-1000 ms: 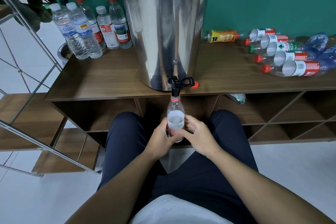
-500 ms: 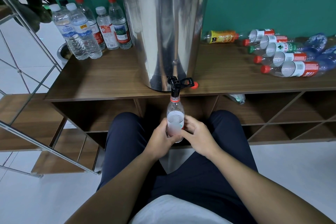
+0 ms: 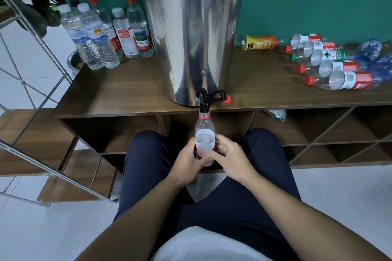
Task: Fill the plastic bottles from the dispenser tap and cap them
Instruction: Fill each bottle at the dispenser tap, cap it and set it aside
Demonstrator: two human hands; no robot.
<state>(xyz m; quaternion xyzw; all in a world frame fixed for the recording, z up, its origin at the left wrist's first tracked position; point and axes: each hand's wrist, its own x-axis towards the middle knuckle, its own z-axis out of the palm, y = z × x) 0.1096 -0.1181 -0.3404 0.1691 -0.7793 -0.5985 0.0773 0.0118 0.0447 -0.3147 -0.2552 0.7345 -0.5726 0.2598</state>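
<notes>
A clear plastic bottle (image 3: 205,133) with a white and red label stands upright under the black tap (image 3: 205,103) of the steel dispenser (image 3: 191,34), its open neck right at the spout. My left hand (image 3: 186,163) grips the bottle's lower body from the left. My right hand (image 3: 230,159) holds it from the right, fingers curled round the label. A small red cap (image 3: 228,98) lies on the shelf top beside the tap's lever. The bottle's base is hidden behind my fingers.
Several upright capped bottles (image 3: 101,34) stand at the left of the wooden shelf top (image 3: 118,91). Several empty bottles (image 3: 337,65) lie on their sides at the right. A metal rack (image 3: 31,82) rises at the left. Another bottle (image 3: 275,114) lies in a cubby below.
</notes>
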